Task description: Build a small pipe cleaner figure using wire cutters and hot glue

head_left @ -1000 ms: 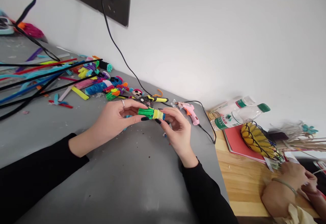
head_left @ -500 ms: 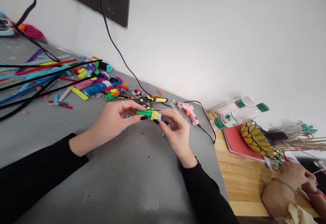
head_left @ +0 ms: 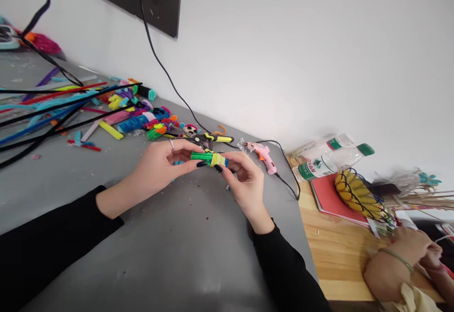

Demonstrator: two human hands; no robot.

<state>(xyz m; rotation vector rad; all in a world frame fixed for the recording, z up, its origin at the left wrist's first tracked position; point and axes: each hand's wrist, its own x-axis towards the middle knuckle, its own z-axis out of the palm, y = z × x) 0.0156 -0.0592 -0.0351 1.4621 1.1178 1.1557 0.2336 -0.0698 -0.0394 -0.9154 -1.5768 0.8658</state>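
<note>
Between my two hands is a small pipe-cleaner bundle point(head_left: 218, 159), green at its left end, wrapped in pale yellow, with blue at its right end. My left hand point(head_left: 166, 158) pinches the green end between thumb and fingers. The blue and yellow end is gripped by the thumb and fingers of my right hand point(head_left: 246, 179). The bundle lies roughly level, a little above the grey tabletop point(head_left: 159, 255). Just behind it are wire strippers point(head_left: 220, 138) with yellow and black handles, partly hidden by my left hand.
A pink glue gun point(head_left: 265, 157) with a black cord lies to the right. Loose pipe cleaners point(head_left: 46, 108) and several fuzzy figures point(head_left: 142, 120) cover the back left. On the wooden table point(head_left: 336, 260) are plastic bottles point(head_left: 329, 163), a yellow basket point(head_left: 354, 194) and another person's hands point(head_left: 407, 250).
My hands and the bundle stay almost in place, with only a slight shift of the fingers. The other person's hands have moved a little.
</note>
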